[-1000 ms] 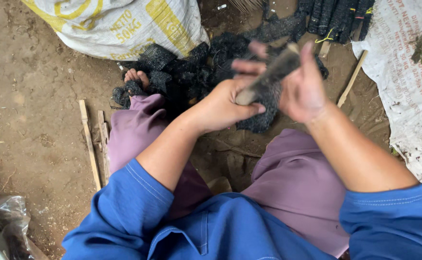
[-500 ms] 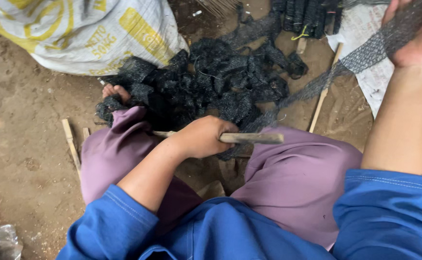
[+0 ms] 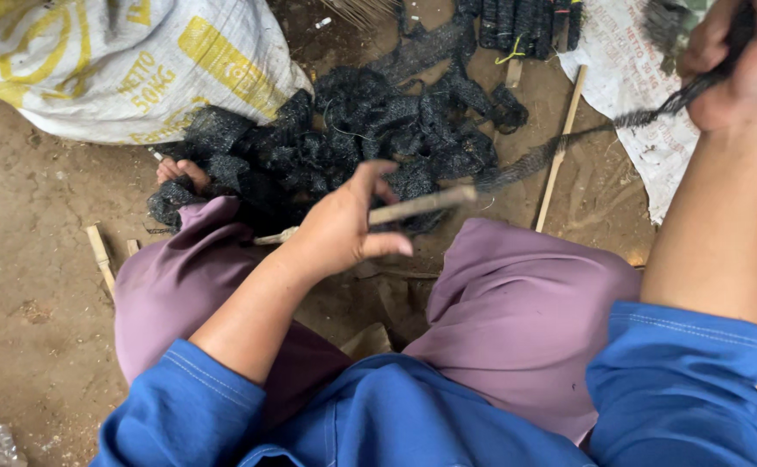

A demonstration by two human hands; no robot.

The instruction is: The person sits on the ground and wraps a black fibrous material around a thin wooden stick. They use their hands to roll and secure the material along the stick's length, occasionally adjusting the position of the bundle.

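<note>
Left hand above the lap, thumb and palm pinching a bamboo stick, other fingers spread. Black mesh strip runs taut from stick tip to raised right hand, fist clamped on it. Beyond: black mesh pile, white woven sack.

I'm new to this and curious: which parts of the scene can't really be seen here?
- Right hand: fingers partly cut off by the head view's top edge.
- Black netting strip: blurred, weave unclear.
- Stick: middle hidden inside the left hand.
- Foot: mostly buried under the netting pile.
</note>
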